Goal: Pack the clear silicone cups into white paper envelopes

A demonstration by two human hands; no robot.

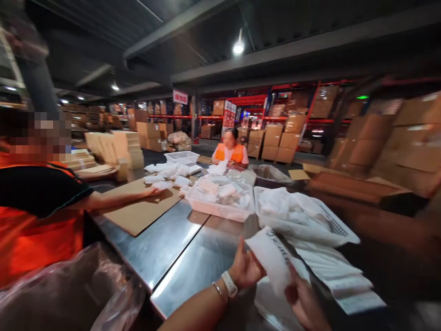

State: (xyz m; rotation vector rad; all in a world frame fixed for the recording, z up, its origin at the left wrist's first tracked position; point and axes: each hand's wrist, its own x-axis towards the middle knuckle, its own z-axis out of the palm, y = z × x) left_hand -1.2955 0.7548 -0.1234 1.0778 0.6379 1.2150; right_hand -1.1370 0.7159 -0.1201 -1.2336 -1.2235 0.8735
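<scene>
A white plastic packet (270,257) with dark printing is held at a tilt over the near right part of the metal table (186,257). My right hand (305,296), blurred, grips its lower right end. Beside the packet's left edge is my left hand (246,267), thumb raised and apart from the fingers; its fingertips are at or just behind the packet. A white watch band (229,283) and a bracelet circle that wrist. Under my hands lies more clear or white plastic bagging (272,303). To the right, flat white bags (337,271) lie in an overlapping row.
Two white baskets, one in the middle (220,211) and one at right (310,232), hold white packets. A co-worker's arm (120,196) reaches across cardboard (138,211) at left. Another person (229,154) sits opposite. A plastic-lined bin (79,294) stands near left.
</scene>
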